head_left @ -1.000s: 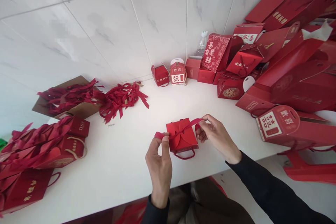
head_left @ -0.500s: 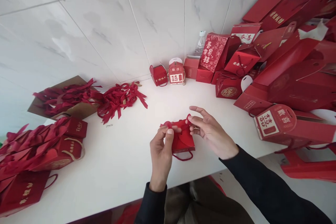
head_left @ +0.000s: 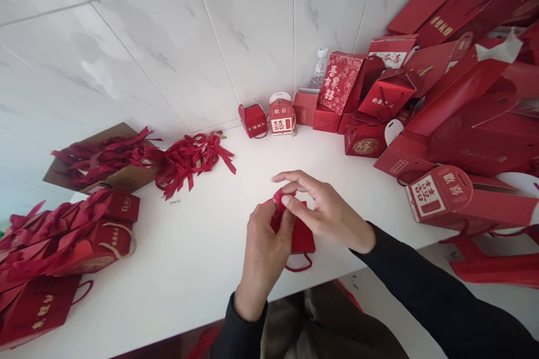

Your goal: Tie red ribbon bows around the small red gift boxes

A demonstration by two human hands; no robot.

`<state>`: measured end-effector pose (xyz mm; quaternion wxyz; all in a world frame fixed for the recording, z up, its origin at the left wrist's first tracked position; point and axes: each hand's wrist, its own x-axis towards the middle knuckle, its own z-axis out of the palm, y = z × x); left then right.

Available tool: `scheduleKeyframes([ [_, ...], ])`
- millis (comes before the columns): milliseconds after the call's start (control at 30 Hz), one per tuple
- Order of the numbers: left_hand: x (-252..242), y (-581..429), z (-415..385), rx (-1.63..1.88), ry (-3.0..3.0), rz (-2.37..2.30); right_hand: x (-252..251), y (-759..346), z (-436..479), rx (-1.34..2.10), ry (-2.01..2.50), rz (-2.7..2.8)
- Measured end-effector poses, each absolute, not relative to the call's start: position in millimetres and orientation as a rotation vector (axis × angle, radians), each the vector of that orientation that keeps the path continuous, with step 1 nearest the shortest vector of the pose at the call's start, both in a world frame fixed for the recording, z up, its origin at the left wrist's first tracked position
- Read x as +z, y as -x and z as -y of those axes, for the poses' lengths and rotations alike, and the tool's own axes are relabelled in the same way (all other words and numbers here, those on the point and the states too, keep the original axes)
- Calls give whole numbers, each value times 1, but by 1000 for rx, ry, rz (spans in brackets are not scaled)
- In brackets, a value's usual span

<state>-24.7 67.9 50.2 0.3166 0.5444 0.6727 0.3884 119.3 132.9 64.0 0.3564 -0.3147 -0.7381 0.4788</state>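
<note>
A small red gift box (head_left: 304, 240) with a dark red cord handle sits near the table's front edge, partly covered by my hands. Above its top, a red ribbon (head_left: 278, 197) is bunched between my fingers. My left hand (head_left: 269, 235) pinches the ribbon from the left, its fingers largely hiding the box's left side. From the right, my right hand (head_left: 322, 207) grips the same ribbon between thumb and fingers, with the index finger stretched out to the left.
Loose red ribbons (head_left: 189, 162) lie beside a cardboard box (head_left: 122, 179) of more ribbons. Ribboned red boxes (head_left: 54, 305) stand at the left. Red boxes (head_left: 463, 123) are heaped at the right, near a plastic bottle (head_left: 320, 67). Two small boxes (head_left: 281, 115) stand against the tiled wall.
My hands have come together over the gift box, the right moving left to the ribbon at the left hand. The box has shifted slightly and is more covered.
</note>
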Motion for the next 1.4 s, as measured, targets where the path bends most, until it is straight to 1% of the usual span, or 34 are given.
scheduleKeyframes([
  [133, 52, 31, -68, 1044, -1328, -1674, 65, -124, -139, 1155, 731, 2148],
  [267, 56, 38, -65, 1003, -1321, -1532, 62, -128, -139, 1054, 910, 2108],
  [367, 58, 40, -64, 984, -1311, -1497, 61, -127, -137, 1079, 1001, 2109],
  [533, 53, 40, -62, 1141, -1153, -1626, 53, -125, -134, 1214, 1049, 1956],
  [767, 56, 47, -54, 1259, -1302, -2063, 44, -134, -127, 1225, 1127, 1809],
  [833, 58, 50, -53, 1324, -1322, -2070, 46, -135, -125, 1198, 1146, 1821],
  [1000, 57, 45, -55, 1425, -1407, -1891, 55, -131, -123, 1126, 1120, 1909],
  [1167, 59, 38, -59, 1345, -1544, -1720, 59, -122, -125, 1025, 931, 2050],
  [1267, 60, 42, -61, 1296, -1499, -1597, 61, -119, -129, 953, 918, 2081],
  [1400, 51, 50, -66, 1139, -1471, -1596, 66, -122, -135, 1017, 933, 2075],
])
